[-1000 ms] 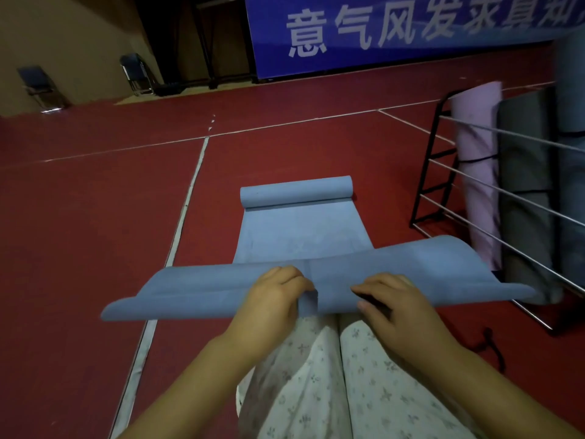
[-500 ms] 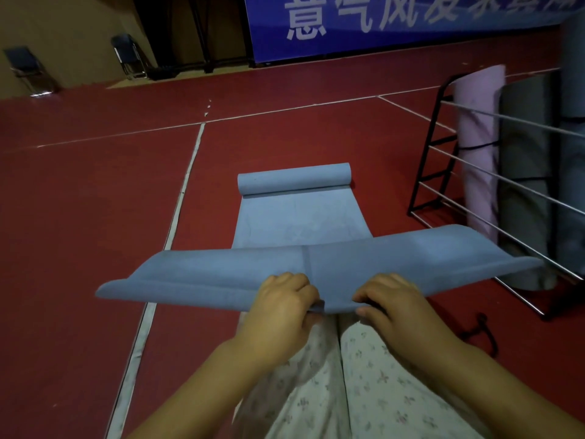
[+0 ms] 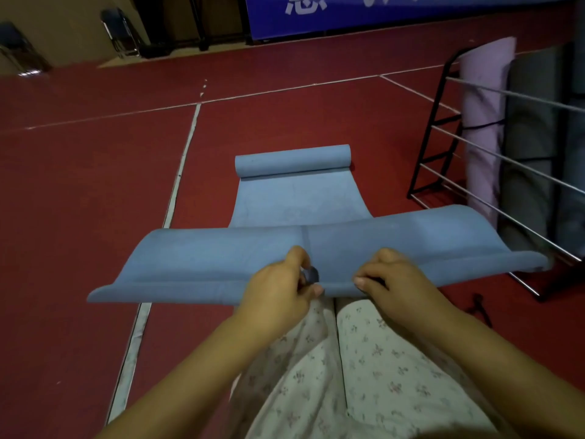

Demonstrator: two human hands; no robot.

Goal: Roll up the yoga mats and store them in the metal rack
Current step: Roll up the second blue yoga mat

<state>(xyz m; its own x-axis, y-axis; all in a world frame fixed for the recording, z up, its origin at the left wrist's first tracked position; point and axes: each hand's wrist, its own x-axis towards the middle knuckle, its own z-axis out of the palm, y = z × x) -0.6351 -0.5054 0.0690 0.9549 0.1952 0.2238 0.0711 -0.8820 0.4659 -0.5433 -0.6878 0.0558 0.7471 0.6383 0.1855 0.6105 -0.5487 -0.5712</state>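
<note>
A blue yoga mat [image 3: 297, 201] lies lengthwise on the red floor ahead of me, its far end curled into a roll [image 3: 292, 160]. I hold its near end lifted off the floor, spread wide to both sides with the near edge curled under. My left hand [image 3: 278, 288] pinches that edge at the middle, and my right hand [image 3: 391, 280] grips it just to the right. The metal rack [image 3: 474, 144] stands at the right and holds upright rolled mats: a pink one [image 3: 482, 122] and grey ones [image 3: 535, 153].
White court lines [image 3: 177, 185] run across the red floor. A black strap [image 3: 479, 307] lies on the floor by my right forearm. Folding chairs [image 3: 122, 33] and a blue banner [image 3: 380, 11] line the far wall. My patterned trousers [image 3: 332, 375] fill the bottom.
The lifted near end of the mat has come nearer and its edge has curled further under between my hands. My view has tipped downward.
</note>
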